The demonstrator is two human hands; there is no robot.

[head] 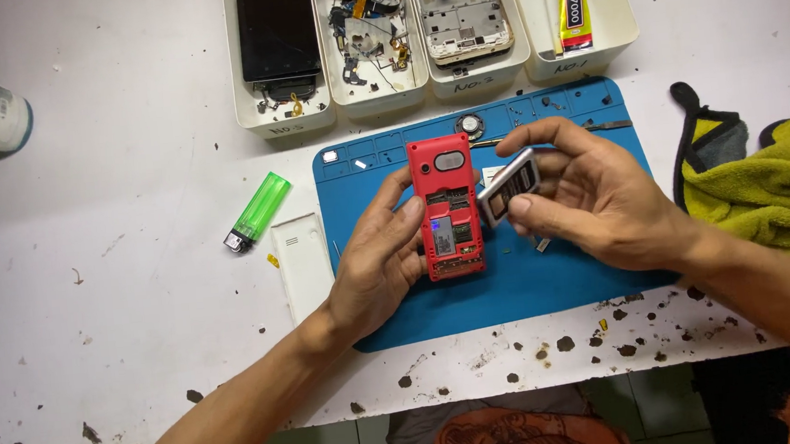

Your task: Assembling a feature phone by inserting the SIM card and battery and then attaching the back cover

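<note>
— Over the blue mat (515, 288), what does each hand have?
— The left hand (376, 271) is closed around a red phone (446, 208), back cover off, its insides facing up. The right hand (593, 195) pinches a grey battery (509, 186) between thumb and fingers, just beside the phone's right edge.
— And around them?
— A white back cover (303, 263) and a green lighter (259, 210) lie left on the table (135, 302); a yellow cloth (773, 189) lies right.

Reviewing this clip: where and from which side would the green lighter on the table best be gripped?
Probably across its long green sides, coming from above. The green lighter lies flat and slanted on the white table, apart from the white back cover and the blue mat, so both sides are free; its metal end looks narrower.
</note>
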